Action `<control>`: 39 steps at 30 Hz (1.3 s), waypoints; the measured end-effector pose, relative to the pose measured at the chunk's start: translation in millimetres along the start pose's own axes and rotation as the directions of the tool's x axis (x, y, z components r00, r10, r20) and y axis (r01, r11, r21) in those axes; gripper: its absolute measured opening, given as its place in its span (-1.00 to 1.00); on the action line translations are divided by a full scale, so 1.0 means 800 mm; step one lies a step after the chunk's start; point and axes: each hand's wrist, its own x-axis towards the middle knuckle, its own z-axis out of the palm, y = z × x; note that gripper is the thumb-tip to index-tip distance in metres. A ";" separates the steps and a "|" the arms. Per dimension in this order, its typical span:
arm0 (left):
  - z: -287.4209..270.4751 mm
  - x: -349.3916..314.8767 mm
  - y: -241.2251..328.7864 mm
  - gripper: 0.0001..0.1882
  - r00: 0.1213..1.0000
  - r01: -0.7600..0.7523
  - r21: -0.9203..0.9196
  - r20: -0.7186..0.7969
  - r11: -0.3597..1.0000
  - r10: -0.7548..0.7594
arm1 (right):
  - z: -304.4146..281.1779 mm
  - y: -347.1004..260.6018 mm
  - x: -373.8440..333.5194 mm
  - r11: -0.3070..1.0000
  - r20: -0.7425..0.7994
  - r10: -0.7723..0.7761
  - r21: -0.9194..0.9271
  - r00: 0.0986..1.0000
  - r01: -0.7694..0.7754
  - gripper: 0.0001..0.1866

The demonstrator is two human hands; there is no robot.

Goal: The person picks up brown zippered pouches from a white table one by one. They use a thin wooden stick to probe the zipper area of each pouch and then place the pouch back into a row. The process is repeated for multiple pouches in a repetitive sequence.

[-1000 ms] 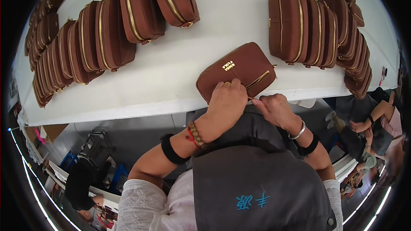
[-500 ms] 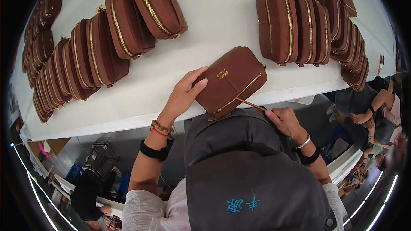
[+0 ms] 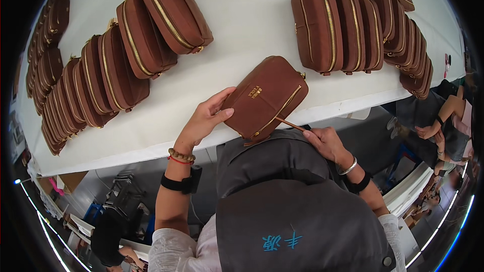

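Note:
A small brown bag (image 3: pixel 262 98) with a gold zipper across its front lies tilted at the table's near edge, against my dark apron (image 3: pixel 297 206). My left hand (image 3: pixel 209 116) grips the bag's left end, thumb on the front face and fingers behind. From the zipper's middle a thin brown strip (image 3: pixel 289 122), perhaps a leather pull, stretches toward my right hand (image 3: pixel 326 143). The right fingers are closed around the strip's outer end, hiding it.
On the white table (image 3: pixel 242 25), a row of similar brown bags (image 3: pixel 113 68) stands at left and another row (image 3: pixel 333 27) at right. A person's arms (image 3: pixel 437 126) show beyond the table's right edge. Another person (image 3: pixel 108 236) works at lower left.
The bag and both hands have shifted slightly left in the picture, along with a small shift of the whole view. Both hands keep their holds.

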 end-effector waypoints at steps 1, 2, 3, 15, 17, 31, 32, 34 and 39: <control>0.000 0.000 0.001 -0.38 1.000 0.006 0.003 0.005 1.000 -0.006 | 0.001 0.001 0.000 1.000 0.000 -0.004 -0.001 1.000 0.004 -0.47; 0.000 -0.001 0.002 -0.38 1.000 0.011 0.004 0.010 1.000 -0.011 | 0.001 0.002 0.000 1.000 0.000 -0.008 -0.002 1.000 0.008 -0.46; 0.000 -0.001 0.002 -0.37 1.000 0.013 0.008 0.010 1.000 -0.013 | 0.001 0.003 0.000 1.000 0.000 -0.013 -0.004 1.000 0.013 -0.46; -0.001 -0.002 0.016 -0.16 0.991 0.130 0.042 0.010 0.991 -0.130 | 0.002 -0.008 0.003 0.989 -0.048 -0.146 -0.020 0.988 0.145 -0.49; -0.003 -0.001 0.021 -0.11 0.989 0.142 0.123 0.023 0.982 -0.146 | 0.000 -0.015 0.006 0.954 -0.087 -0.285 -0.124 0.955 0.273 -0.49; 0.029 -0.005 0.074 0.15 0.981 -0.192 -0.198 -0.023 0.961 0.191 | -0.029 -0.020 -0.011 0.924 -0.149 -0.381 -0.098 0.913 0.369 -0.52; 0.032 -0.009 0.078 0.17 0.973 -0.230 -0.192 -0.042 0.954 0.226 | -0.032 -0.010 -0.017 0.941 -0.222 -0.335 -0.039 0.916 0.335 -0.52; 0.031 -0.015 0.076 0.24 0.962 -0.270 -0.207 -0.095 0.940 0.255 | -0.039 0.015 -0.029 0.962 -0.358 -0.231 0.058 0.905 0.268 -0.54; 0.065 -0.019 0.090 0.27 0.937 -0.349 -0.251 -0.102 0.903 0.334 | -0.052 -0.016 -0.024 0.891 -0.499 -0.119 0.327 0.859 0.314 -0.38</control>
